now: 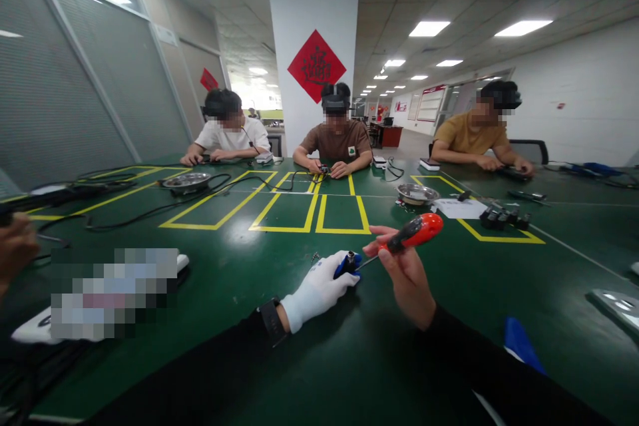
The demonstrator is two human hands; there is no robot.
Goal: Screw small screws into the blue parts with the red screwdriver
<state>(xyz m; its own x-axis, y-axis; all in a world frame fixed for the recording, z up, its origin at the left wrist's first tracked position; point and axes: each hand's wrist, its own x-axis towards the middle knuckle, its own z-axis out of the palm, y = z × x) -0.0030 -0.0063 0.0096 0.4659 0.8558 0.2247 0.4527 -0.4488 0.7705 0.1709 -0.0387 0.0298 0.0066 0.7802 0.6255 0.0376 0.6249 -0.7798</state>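
Observation:
My left hand (319, 286), in a white glove with blue fingertips, is closed round a small black part (351, 258) with a metal top. Its exact kind I cannot make out. My right hand (407, 276) is bare and grips a screwdriver (417, 231) with a red and black handle. The screwdriver is tilted, its thin shaft pointing down and left to the black part. Whether the tip touches a screw is too small to tell. Just behind my left hand lies a tiny metal piece (315, 257) on the green table (279, 373).
Steel bowls (418, 194) (187, 182) stand farther back. Several black parts (504, 218) lie beside a paper sheet (462, 208) at right. A white power strip (32, 327) and cables are at left. A blue glove (523, 346) lies near my right arm. Three people sit opposite; another person's hand (17, 246) shows at left.

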